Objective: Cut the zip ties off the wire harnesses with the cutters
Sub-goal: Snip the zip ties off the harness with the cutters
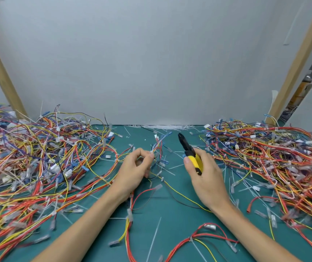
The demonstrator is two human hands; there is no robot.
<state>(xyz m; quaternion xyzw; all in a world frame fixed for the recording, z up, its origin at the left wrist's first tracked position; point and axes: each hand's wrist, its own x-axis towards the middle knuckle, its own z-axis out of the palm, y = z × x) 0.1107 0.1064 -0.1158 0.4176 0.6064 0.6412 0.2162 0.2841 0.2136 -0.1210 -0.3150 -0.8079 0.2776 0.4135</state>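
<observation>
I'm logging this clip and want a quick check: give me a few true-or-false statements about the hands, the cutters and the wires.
1. The right hand grips the cutters. True.
2. The cutters have red handles. False: they are yellow and black.
3. The left hand pinches a wire harness. True.
4. The mat is grey. False: it is green.
5. The left wire pile and the right wire pile flank the hands. True.

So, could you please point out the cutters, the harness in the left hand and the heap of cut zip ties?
cutters (194, 161): head view, on the yellow handle.
held harness (158, 145): head view, on the bunched wires below its white connector.
cut zip ties (162, 127): head view, middle of the white heap.
</observation>
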